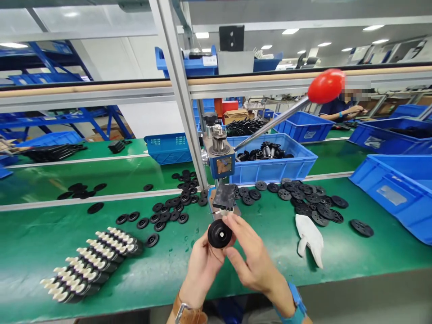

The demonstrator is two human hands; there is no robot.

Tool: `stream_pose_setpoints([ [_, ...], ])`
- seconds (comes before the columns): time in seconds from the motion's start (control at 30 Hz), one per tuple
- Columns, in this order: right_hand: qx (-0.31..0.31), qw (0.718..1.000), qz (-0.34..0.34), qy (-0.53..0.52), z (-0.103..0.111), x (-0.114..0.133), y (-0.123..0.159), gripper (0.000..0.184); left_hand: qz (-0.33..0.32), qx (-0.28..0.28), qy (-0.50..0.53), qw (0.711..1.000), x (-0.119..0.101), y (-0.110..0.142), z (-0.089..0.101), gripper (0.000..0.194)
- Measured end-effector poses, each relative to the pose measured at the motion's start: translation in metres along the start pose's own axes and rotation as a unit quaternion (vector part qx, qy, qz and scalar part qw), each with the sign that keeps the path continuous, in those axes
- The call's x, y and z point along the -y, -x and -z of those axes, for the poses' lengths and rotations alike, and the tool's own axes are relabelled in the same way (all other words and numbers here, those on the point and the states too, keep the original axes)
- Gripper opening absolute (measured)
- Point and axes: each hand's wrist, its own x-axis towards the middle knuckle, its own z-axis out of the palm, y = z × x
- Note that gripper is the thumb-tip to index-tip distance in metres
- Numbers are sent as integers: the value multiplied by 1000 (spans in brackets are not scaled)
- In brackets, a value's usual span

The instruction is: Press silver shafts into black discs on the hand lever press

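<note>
My left hand (pixel 205 263) is closed around a round black part (pixel 216 235) with a wide disc face and a small white centre. At its right side, the fingertips and thumb of my right hand (pixel 248 252) press on the same part. Just beyond my hands stands a hand press (pixel 221 157) with a black block (pixel 224 197) low on it. The press's lever ends in a red knob (pixel 326 85). Whatever lies behind the held disc is hidden by my palms.
Left on the green bench (pixel 162 288) stand rows of black parts with cream tops (pixel 91 265). Small black discs (pixel 168 211) lie behind; larger perforated discs (pixel 310 202) lie right, near a white glove (pixel 308 238). Blue bins (pixel 270 171) stand behind. A person (pixel 344 108) sits farther back.
</note>
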Motion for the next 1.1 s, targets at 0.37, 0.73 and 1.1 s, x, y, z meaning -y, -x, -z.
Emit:
stream_pose_setpoints([
  [0.37,24,991,-123,49,-27,-4,34,82,20,-163,13,986,34,9,16,21],
  [0.73,-278,819,-407,-293,23,-74,9,49,34,-47,-161,985,35,17,66,51],
  [1.1,-219,858,-287,-365,137,-139,-165,60,-90,-99,-199,971,27,47,56,43],
])
